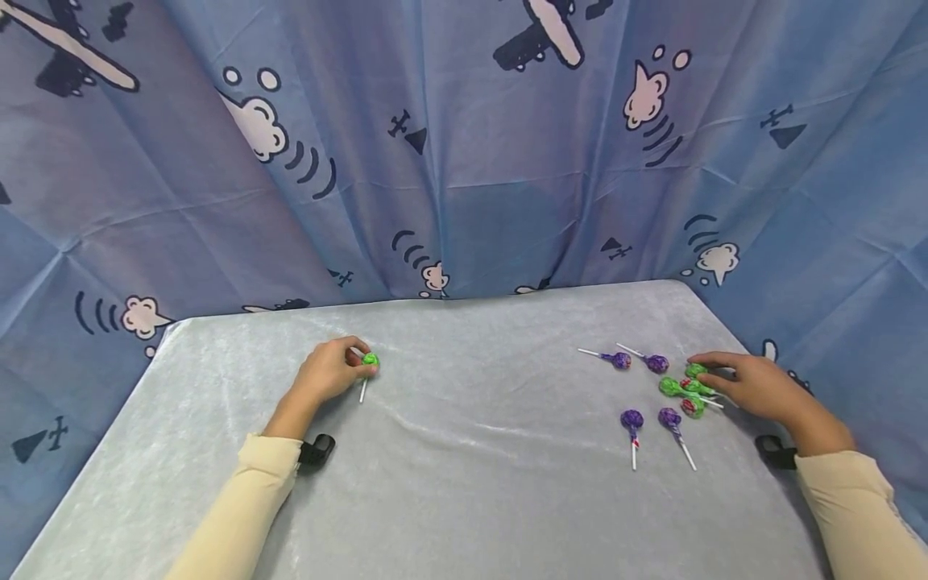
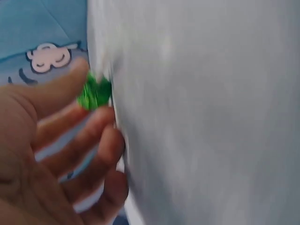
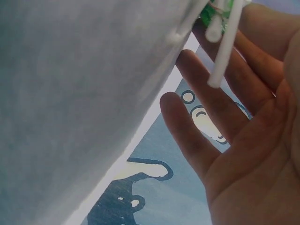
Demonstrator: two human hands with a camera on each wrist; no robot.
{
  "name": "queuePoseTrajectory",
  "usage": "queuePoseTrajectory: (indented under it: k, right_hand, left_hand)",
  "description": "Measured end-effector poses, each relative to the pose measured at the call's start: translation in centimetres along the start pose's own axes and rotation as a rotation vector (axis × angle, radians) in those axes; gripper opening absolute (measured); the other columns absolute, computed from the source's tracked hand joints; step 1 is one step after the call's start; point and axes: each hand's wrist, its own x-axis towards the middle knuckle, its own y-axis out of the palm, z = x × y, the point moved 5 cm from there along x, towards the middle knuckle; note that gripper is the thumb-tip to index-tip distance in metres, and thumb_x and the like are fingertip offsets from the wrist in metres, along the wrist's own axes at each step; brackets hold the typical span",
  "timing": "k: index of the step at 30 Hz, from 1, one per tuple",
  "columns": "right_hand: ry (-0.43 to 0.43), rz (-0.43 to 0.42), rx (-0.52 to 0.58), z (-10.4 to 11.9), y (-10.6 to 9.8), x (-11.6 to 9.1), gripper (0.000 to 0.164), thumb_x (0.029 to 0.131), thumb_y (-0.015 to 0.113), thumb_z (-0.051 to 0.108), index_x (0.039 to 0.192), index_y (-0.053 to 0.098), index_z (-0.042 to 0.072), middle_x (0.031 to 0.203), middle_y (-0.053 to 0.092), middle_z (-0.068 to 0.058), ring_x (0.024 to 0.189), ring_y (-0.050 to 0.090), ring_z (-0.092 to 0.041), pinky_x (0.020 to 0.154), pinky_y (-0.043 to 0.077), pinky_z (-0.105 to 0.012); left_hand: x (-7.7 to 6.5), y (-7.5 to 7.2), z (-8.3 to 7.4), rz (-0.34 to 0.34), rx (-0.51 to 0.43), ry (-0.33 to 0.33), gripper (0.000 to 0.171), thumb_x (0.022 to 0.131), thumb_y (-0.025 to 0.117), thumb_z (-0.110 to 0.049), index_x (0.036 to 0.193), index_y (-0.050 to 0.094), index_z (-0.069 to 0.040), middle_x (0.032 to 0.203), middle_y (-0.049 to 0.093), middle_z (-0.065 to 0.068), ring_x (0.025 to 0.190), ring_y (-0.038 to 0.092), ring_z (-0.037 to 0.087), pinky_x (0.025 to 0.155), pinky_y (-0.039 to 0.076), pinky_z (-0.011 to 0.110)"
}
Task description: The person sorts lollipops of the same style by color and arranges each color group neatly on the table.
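My left hand (image 1: 331,372) pinches a green-wrapped lollipop (image 1: 370,359) by its candy head, the white stick pointing down toward me over the left part of the table. In the left wrist view the green wrapper (image 2: 95,93) shows between thumb and forefinger, the other fingers loosely bent. On the right, my right hand (image 1: 757,385) has its thumb and forefinger around the head of another green lollipop (image 1: 697,370), at the back of a small cluster of green lollipops (image 1: 670,387). White sticks (image 3: 227,51) stick out by the thumb in the right wrist view, where the candy is mostly hidden.
Two purple lollipops (image 1: 656,364) lie behind and left of the green cluster, and a purple lollipop (image 1: 632,420) and another purple one (image 1: 670,417) lie nearer me. A pale grey cloth covers the table (image 1: 478,451). A blue printed curtain (image 1: 493,217) hangs behind it.
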Motion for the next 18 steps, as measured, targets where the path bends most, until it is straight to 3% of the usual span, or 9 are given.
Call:
queuePoseTrajectory:
  k: [6,12,18]
  right_hand:
    - [0.003,-0.008,-0.008,-0.12,0.04,0.05,0.045,0.097,0.063,0.035,0.131,0.062,0.005,0.127,0.061,-0.031,0.107,0.062,-0.048,0.078,0.051,-0.06]
    - [0.006,-0.004,-0.005,0.01,0.1,0.25,0.046,0.097,0.063,0.036,0.131,0.062,0.005,0.126,0.062,-0.031,0.11,0.06,-0.052,0.081,0.05,-0.063]
    - [-0.013,0.004,-0.006,0.0,0.0,-0.14,0.047,0.097,0.063,0.036,0.131,0.062,0.004,0.125,0.063,-0.031,0.11,0.06,-0.051,0.081,0.05,-0.063]
  left_hand:
    - [0.02,-0.56,0.29,0.052,0.011,0.121,0.034,0.09,0.074,-0.024,0.12,0.067,-0.011,0.101,0.074,0.009,0.094,0.066,0.026,0.082,0.05,0.044]
    - [-0.21,-0.6,0.96,0.033,-0.021,0.134,0.033,0.091,0.072,-0.021,0.123,0.068,-0.012,0.1,0.073,0.008,0.094,0.066,0.025,0.082,0.051,0.043]
    - [-0.22,-0.32,0.63,0.013,-0.008,0.185,0.034,0.089,0.074,-0.018,0.122,0.069,-0.011,0.095,0.072,0.007,0.086,0.063,0.022,0.077,0.05,0.04]
